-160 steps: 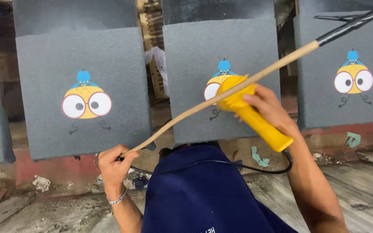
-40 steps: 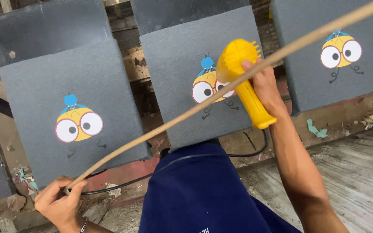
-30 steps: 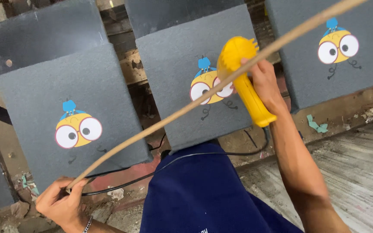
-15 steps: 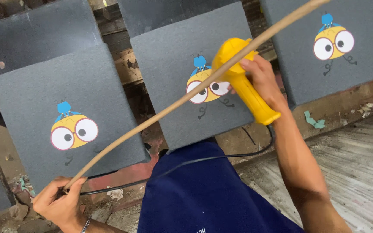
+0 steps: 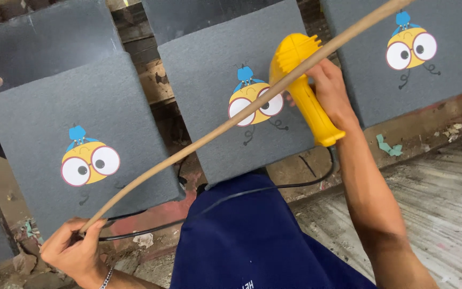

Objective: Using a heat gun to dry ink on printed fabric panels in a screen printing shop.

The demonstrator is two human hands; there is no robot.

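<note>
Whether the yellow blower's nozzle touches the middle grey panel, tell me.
Cannot tell. The head view shows the yellow blower overlapping the middle grey panel, but depth between them is not visible.

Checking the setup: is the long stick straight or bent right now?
Bent. The stick arcs upward from the left hand past the right hand holding the yellow blower.
</note>
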